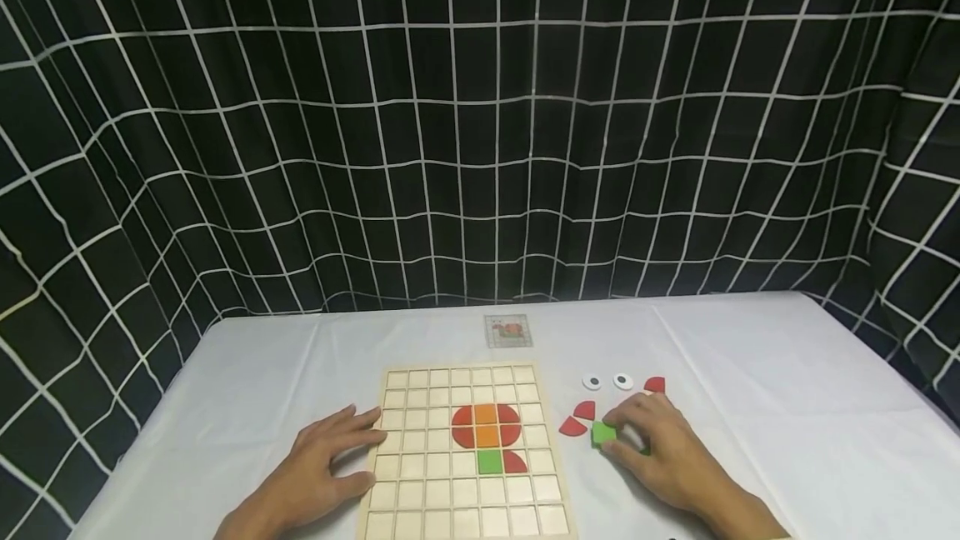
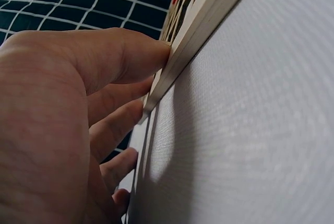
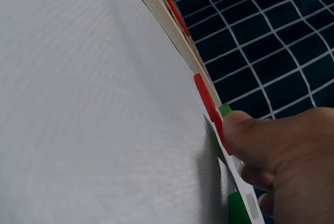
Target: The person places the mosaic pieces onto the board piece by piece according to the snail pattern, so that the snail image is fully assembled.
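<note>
A wooden grid board [image 1: 408, 467] lies on the table. On it are two orange squares [image 1: 486, 413] with red quarter-circles around them, then a green square [image 1: 490, 462] beside another red quarter-circle [image 1: 514, 462]. My left hand [image 1: 318, 461] rests at the board's left edge; its thumb and fingertips touch the frame [image 2: 180, 51]. To the right of the board, my right hand [image 1: 663, 448] pinches a green square tile [image 1: 602, 434] between thumb and fingers, just above the cloth. Below that hand, a second green piece [image 3: 238, 208] is partly hidden.
Loose red quarter-circles [image 1: 573, 426] lie between the board and my right hand, with another [image 1: 655, 384] beyond it. Two round eye pieces [image 1: 622, 382] sit behind them. A small picture card [image 1: 507, 330] lies past the board. White cloth [image 1: 750, 373] covers the table; a gridded black curtain [image 1: 495, 132] hangs behind.
</note>
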The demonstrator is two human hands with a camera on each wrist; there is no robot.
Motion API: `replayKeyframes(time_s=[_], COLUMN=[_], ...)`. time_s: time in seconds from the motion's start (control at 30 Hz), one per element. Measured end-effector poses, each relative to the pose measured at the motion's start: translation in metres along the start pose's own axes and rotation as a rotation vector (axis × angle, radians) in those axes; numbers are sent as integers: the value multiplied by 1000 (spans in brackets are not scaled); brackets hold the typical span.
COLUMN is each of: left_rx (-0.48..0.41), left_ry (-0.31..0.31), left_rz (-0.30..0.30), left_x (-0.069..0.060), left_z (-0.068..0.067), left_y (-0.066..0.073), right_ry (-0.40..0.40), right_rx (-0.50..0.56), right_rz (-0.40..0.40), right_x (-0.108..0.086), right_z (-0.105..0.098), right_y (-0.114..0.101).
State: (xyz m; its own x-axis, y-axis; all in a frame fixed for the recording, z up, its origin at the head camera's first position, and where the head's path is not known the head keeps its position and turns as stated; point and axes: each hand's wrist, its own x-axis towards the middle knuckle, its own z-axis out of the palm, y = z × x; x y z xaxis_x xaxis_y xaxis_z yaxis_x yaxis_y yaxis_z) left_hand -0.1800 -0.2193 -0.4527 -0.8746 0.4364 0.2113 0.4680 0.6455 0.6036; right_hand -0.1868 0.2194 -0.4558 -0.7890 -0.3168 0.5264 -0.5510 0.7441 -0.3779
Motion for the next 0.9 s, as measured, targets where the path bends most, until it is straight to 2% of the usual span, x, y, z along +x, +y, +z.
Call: replayKeyframes(time_s=[0.1, 0.2, 0.3, 0.47, 0.7, 0.9], left_rx=[8, 11, 7, -12, -4, 2], left_ry=[14, 14, 6, 4, 20, 10], left_rz=[-1, -5, -5, -8, -6, 6], left_x=[1, 2, 2, -2, -3, -1], left_z=[-2, -4, -3, 2, 3, 1], left_y=[1, 2, 1, 1, 1, 1], right_ry=[55, 84, 110, 136, 163, 134], right_rx=[24, 63, 100, 124, 179, 248], right_rz=[-46, -47, -60, -125, -170, -209], right_x=[5, 7, 7, 10, 27, 42], right_z=[0, 0, -1, -4, -8, 5], right_y=[0, -2, -7, -17, -48, -81])
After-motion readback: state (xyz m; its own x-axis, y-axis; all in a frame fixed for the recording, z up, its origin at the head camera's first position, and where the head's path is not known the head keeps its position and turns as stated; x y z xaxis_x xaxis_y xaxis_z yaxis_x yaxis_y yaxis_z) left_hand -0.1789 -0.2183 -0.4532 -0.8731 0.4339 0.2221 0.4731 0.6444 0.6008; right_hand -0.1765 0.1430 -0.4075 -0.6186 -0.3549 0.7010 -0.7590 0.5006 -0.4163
